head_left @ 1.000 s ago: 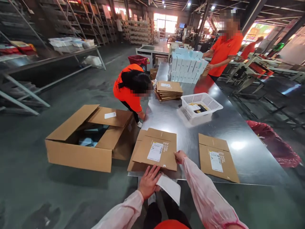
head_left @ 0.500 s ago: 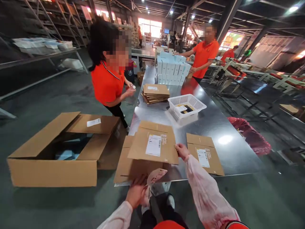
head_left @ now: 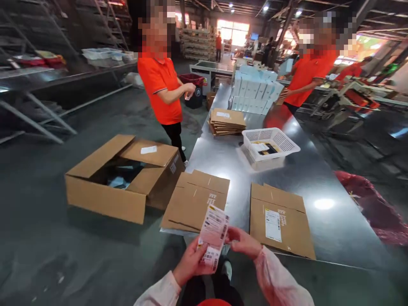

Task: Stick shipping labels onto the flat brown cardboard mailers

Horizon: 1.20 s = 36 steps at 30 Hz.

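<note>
Both my hands hold up a printed shipping label point(head_left: 213, 235) just in front of the near edge of the steel table point(head_left: 306, 178). My left hand point(head_left: 189, 265) grips its lower end. My right hand point(head_left: 242, 241) pinches its right edge. Beyond the label lies a flattened cardboard box point(head_left: 194, 202) with no label on its near part. To its right lies a second flat box point(head_left: 280, 221) with a white label stuck on it.
A white plastic basket point(head_left: 270, 143) sits mid-table, with a stack of flat cartons point(head_left: 227, 122) and white boxes point(head_left: 253, 89) behind it. An open carton point(head_left: 123, 180) stands on the floor at left. Two people in orange shirts stand by the table. A red bag point(head_left: 372, 204) lies at right.
My right hand let go of the labelled flat box, which now lies to the right. Both hands have come together and raised the label. The person at left has straightened up.
</note>
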{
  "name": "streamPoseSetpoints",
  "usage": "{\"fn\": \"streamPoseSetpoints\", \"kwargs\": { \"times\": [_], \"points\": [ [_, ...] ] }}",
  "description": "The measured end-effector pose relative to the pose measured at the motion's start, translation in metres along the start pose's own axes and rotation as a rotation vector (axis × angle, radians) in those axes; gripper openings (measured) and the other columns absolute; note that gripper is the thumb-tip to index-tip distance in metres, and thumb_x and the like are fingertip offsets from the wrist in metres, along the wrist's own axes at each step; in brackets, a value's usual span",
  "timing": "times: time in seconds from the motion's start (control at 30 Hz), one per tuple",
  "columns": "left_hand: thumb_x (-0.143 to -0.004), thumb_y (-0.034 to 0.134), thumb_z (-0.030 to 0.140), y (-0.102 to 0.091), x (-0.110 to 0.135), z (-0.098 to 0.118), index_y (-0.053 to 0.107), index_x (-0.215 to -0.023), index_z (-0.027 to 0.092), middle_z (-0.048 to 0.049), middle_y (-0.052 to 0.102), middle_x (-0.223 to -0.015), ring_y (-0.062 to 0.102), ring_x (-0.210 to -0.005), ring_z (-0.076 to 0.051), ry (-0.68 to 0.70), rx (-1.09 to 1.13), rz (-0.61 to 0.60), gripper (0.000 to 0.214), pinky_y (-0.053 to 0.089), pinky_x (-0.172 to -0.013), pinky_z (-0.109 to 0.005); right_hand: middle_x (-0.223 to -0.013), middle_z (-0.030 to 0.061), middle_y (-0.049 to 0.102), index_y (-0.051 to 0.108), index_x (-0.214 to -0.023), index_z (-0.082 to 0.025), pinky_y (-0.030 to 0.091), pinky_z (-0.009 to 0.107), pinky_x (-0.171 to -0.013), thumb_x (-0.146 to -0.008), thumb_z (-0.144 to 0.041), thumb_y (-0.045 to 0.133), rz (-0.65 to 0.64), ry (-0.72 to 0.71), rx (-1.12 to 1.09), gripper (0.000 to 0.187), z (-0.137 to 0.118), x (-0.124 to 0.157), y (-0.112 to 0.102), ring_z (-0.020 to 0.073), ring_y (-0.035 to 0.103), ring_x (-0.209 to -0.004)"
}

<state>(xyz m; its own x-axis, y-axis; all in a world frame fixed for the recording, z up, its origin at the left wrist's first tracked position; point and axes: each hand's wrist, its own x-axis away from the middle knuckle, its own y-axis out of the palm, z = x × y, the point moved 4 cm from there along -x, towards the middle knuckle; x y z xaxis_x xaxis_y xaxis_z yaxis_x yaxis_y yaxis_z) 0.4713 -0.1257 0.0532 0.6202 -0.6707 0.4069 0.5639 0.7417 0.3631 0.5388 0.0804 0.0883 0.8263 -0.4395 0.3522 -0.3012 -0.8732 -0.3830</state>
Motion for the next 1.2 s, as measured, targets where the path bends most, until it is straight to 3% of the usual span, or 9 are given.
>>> {"fn": "streamPoseSetpoints", "kwargs": {
  "times": [0.1,0.17,0.23,0.33,0.5,0.7,0.87,1.03,1.2],
  "points": [
    [-0.066,0.073,0.054,-0.001,0.0,0.008,0.068,-0.103,0.016,-0.0104,0.073,-0.101,0.066,-0.093,-0.026,0.057,-0.023,-0.07,0.054,0.049,-0.087,-0.038,-0.102,0.0107,0.071,0.065,-0.1,-0.017,0.051,0.042,-0.086,-0.061,-0.063,0.07,-0.142,-0.05,-0.381,0.06,-0.012,0.002,0.063,0.0257,0.066,-0.093],
    [-0.06,0.079,0.05,-0.011,-0.004,0.017,0.067,-0.106,0.017,-0.0103,0.071,-0.109,0.063,-0.101,-0.027,0.106,0.032,-0.013,0.059,0.047,-0.091,-0.037,-0.102,0.0121,0.072,0.067,-0.097,-0.016,0.051,0.043,-0.086,-0.062,-0.065,0.069,-0.161,-0.016,-0.382,0.059,-0.014,0.002,0.081,0.0273,0.066,-0.093],
    [-0.055,0.08,0.052,-0.022,-0.01,0.024,0.069,-0.097,0.014,-0.0101,0.073,-0.098,0.065,-0.091,-0.026,0.112,0.07,0.108,0.057,0.049,-0.083,-0.036,-0.096,0.0119,0.073,0.069,-0.093,-0.016,0.053,0.043,-0.082,-0.057,-0.061,0.074,-0.273,-0.013,-0.303,0.058,-0.018,-0.002,0.091,0.0283,0.067,-0.088],
    [-0.054,0.078,0.054,-0.03,-0.016,0.024,0.069,-0.073,0.012,-0.0062,0.071,-0.071,0.061,-0.067,-0.019,0.065,0.012,0.215,0.047,0.048,-0.069,-0.031,-0.089,0.0107,0.074,0.071,-0.089,-0.015,0.053,0.039,-0.075,-0.059,-0.058,0.074,-0.264,-0.06,-0.15,0.053,-0.029,-0.015,0.086,0.0272,0.067,-0.082],
    [-0.055,0.074,0.059,-0.034,-0.019,0.012,0.063,-0.065,0.014,-0.0011,0.063,-0.061,0.055,-0.06,-0.015,0.082,-0.024,0.315,0.047,0.044,-0.062,-0.027,-0.073,0.007,0.074,0.075,-0.079,-0.017,0.051,0.032,-0.062,-0.072,-0.052,0.063,-0.266,-0.127,0.132,0.037,-0.05,-0.031,0.085,0.0232,0.067,-0.068],
    [-0.054,0.071,0.062,-0.055,-0.027,0.005,0.04,-0.047,0.02,0.0069,0.039,-0.046,0.037,-0.049,-0.009,0.115,-0.106,0.514,0.053,0.03,-0.049,-0.023,-0.071,0.0083,0.074,0.075,-0.075,-0.016,0.049,0.029,-0.058,-0.065,-0.052,0.068,-0.192,-0.059,0.075,0.038,-0.044,-0.042,0.105,0.0231,0.068,-0.067],
    [-0.058,0.067,0.064,-0.072,-0.037,0.007,0.049,-0.05,0.018,0.0049,0.046,-0.049,0.041,-0.052,-0.01,0.147,-0.025,0.474,0.05,0.034,-0.053,-0.023,-0.067,0.0081,0.073,0.073,-0.068,-0.016,0.049,0.029,-0.056,-0.061,-0.056,0.071,-0.112,-0.042,0.091,0.041,-0.047,-0.059,0.116,0.0217,0.067,-0.062],
    [-0.058,0.067,0.066,-0.084,-0.045,0.0,0.035,-0.046,0.02,0.0075,0.035,-0.045,0.033,-0.049,-0.008,0.131,0.018,0.541,0.057,0.029,-0.049,-0.022,-0.069,0.0076,0.072,0.074,-0.069,-0.018,0.051,0.03,-0.06,-0.066,-0.054,0.068,-0.052,-0.115,0.1,0.036,-0.048,-0.064,0.127,0.02,0.065,-0.063],
    [-0.053,0.074,0.062,-0.092,-0.054,-0.001,0.054,-0.06,0.017,0.0034,0.054,-0.054,0.048,-0.054,-0.011,0.098,0.074,0.404,0.05,0.039,-0.054,-0.023,-0.083,0.009,0.068,0.07,-0.062,-0.019,0.052,0.031,-0.068,-0.064,-0.05,0.069,0.095,-0.254,0.07,0.032,-0.047,-0.078,0.117,0.0211,0.064,-0.08]
  ]
}}
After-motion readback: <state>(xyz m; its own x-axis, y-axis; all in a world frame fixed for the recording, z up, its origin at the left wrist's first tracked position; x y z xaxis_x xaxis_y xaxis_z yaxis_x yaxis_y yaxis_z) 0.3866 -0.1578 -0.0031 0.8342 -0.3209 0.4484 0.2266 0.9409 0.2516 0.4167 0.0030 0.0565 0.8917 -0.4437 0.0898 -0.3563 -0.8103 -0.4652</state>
